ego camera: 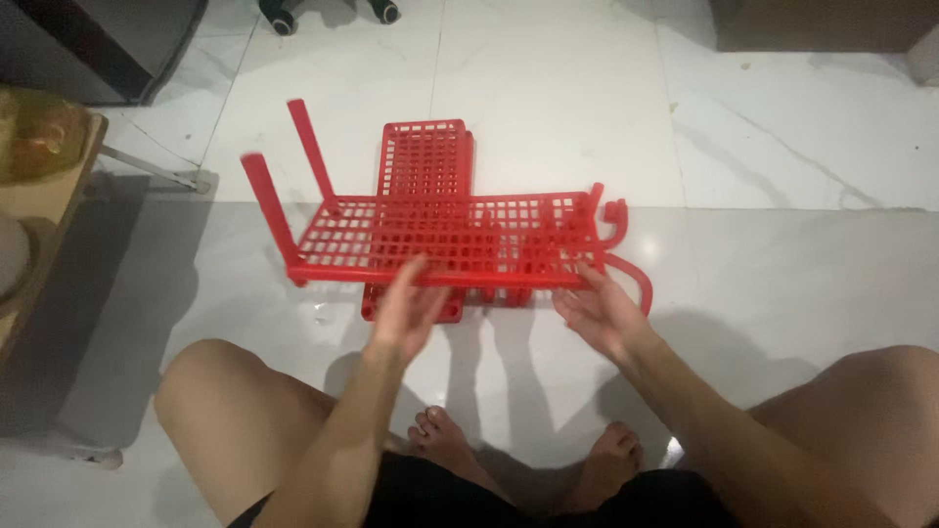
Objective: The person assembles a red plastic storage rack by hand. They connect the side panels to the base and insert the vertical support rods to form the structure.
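Left hand (406, 308) open, fingers spread, brushing the red grid shelf (440, 240); right hand (592, 311) at four o'clock, open, fingertips on its near edge, above the floor (782, 264).

So the red plastic grid shelf (445, 235) sits flat and level just above the white tiled floor, its long side running left to right, with two straight legs (269, 210) poking up at the left end and a curved red piece (631, 269) at the right end. Under it there's a second red grid panel (424, 156), lying flat on the floor and running away from the person, crosswise to the top one.
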